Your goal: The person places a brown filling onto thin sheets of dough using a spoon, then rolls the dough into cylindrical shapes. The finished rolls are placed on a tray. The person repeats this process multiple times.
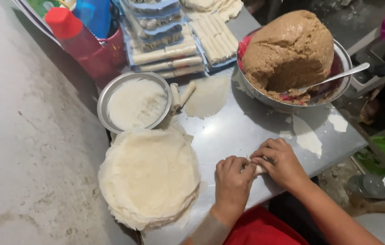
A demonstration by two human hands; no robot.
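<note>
Both my hands meet at the near edge of a steel table. My left hand and my right hand pinch and roll a small pale wrapper roll between their fingers; most of it is hidden under them. To the left lies a thick stack of round white wrappers. Behind it a metal plate holds more wrappers. A large metal bowl at the back right carries a big mound of brown filling with a spoon stuck in it.
Two finished rolls lie beside the plate, and a single wrapper lies flat. Trays of packed rolls stand at the back, next to a red-capped bottle in a red container. A concrete wall runs along the left; a plastic bottle sits low right.
</note>
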